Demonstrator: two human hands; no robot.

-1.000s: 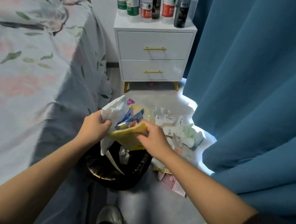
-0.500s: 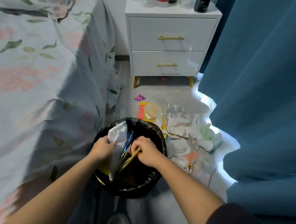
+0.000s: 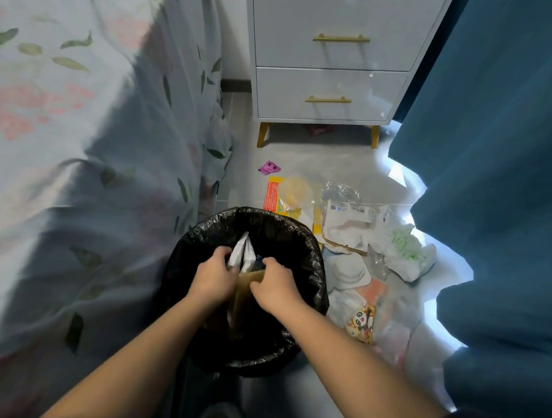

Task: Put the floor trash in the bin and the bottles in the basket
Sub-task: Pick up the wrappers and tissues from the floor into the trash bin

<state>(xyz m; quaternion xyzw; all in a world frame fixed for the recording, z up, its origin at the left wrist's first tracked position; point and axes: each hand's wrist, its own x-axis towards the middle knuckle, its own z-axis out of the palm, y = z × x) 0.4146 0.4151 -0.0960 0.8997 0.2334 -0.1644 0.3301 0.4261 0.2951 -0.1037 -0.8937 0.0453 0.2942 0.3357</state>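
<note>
**Head view: both hands in the bin, gripping trash**

The left hand and right hand sit close together inside the mouth of the bin. Each has its fingers curled round part of one bundle. The left hand holds a crumpled white wrapper that sticks up past the knuckles. The right hand pinches the top edge of a flat yellow-brown sheet that hangs down into the bin. A dark blue scrap shows between the two, too shadowed to identify.

The bin is lined with a black bag and stands just beside the flowered bedspread.

More trash lies on the floor beyond and to the right of the bin:
- a small purple wrapper
- an orange and yellow packet
- torn white packaging
- a crumpled white and green bag
- a packet printed with a panda

Farther back stands a white nightstand with two gold-handled drawers. A blue curtain hangs on the right.
</note>
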